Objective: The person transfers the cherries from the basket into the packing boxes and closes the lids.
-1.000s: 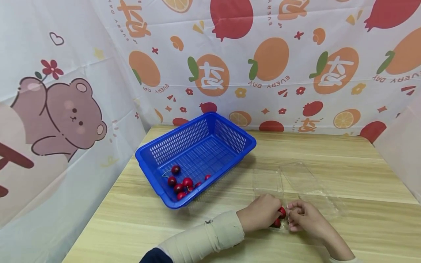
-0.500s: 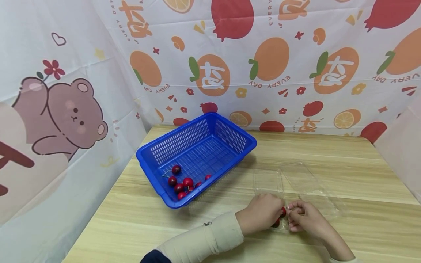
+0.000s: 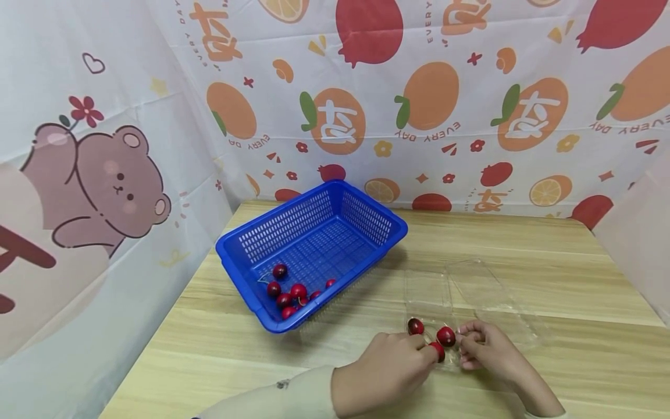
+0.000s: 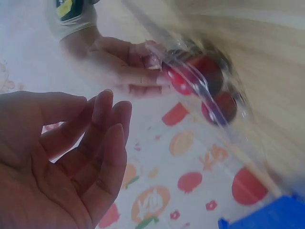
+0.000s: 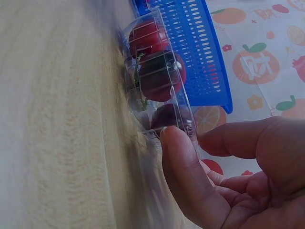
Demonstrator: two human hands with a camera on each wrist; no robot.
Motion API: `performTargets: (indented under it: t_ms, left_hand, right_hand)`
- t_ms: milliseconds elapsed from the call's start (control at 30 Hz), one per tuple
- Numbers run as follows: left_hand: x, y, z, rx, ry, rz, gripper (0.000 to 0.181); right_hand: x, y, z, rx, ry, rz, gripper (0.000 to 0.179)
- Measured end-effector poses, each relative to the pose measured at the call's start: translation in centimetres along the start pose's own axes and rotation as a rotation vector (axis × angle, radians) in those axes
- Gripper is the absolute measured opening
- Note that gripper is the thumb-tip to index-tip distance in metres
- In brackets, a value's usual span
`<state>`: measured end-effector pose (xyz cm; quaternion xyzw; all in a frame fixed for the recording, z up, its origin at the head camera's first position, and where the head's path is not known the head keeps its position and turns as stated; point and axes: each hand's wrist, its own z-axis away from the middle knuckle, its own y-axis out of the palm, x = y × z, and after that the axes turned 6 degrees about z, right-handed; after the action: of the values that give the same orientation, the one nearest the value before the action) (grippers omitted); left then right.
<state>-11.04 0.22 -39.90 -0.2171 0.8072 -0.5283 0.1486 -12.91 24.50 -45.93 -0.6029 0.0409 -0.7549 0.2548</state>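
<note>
Three red cherries (image 3: 446, 336) sit in the near part of a clear plastic box (image 3: 449, 365) on the table. My right hand (image 3: 487, 349) pinches the box's right edge between thumb and forefinger; the right wrist view shows the thumb (image 5: 183, 167) against its clear wall. My left hand (image 3: 384, 369) is just left of the box, its fingertips overlapping the nearest cherry in the head view. In the left wrist view the left hand (image 4: 81, 148) has loosely bent fingers with nothing between them, apart from the cherries (image 4: 202, 71).
A blue perforated basket (image 3: 361, 262) stands left of the box, with several cherries (image 3: 299, 291) in its near left corner. More clear plastic (image 3: 476, 282) spreads behind and right of the box on the wooden table (image 3: 591, 279). Printed cloth (image 3: 387, 163) hangs behind.
My left hand has drawn back left and toward me from over the box, uncovering the cherries in it. The right hand has stayed at the box's edge.
</note>
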Motion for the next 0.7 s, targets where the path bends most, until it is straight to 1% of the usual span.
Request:
performTargets:
  t_ms: [100,167,233,333,400,467,533,633,700]
  left_hand:
    - [0.7,-1.4,1.7,-0.026,-0.017,0.025,0.013]
    - [1.4,-2.3,2.8,-0.03,-0.047,0.047,0.011]
    - [2.3,-3.3,3.9,-0.039,-0.094,0.061,0.008]
    - [4.0,-4.8,5.2,-0.084,-0.176,0.067,0.005]
    - [5.3,-5.8,5.8,-0.121,-0.236,0.04,0.006]
    - [6.7,-6.8,6.2,-0.129,-0.29,0.019,0.01]
    - [8.1,-7.9,6.2,-0.105,-0.348,0.007,0.012]
    - [9.9,-9.2,5.9,-0.025,-0.428,0.021,0.015]
    - [10.8,-9.7,5.6,0.024,-0.468,0.028,0.017]
  right_hand:
    - [0.0,0.1,0.0,-0.003,0.0,0.003,0.032]
    - [0.0,0.1,0.0,-0.005,-0.002,0.005,0.032]
    - [0.0,0.2,0.0,-0.004,-0.003,0.005,0.032]
    - [0.0,0.2,0.0,-0.003,-0.004,0.008,0.031]
    - [0.0,0.2,0.0,-0.002,-0.003,0.01,0.032]
    - [0.1,0.2,0.0,0.0,-0.001,0.011,0.032]
    - [0.1,0.1,0.0,0.001,-0.001,0.012,0.033]
    - [0.1,0.1,0.0,-0.004,0.003,0.01,0.033]
    - [0.2,0.1,-0.1,-0.007,0.0,0.011,0.034]
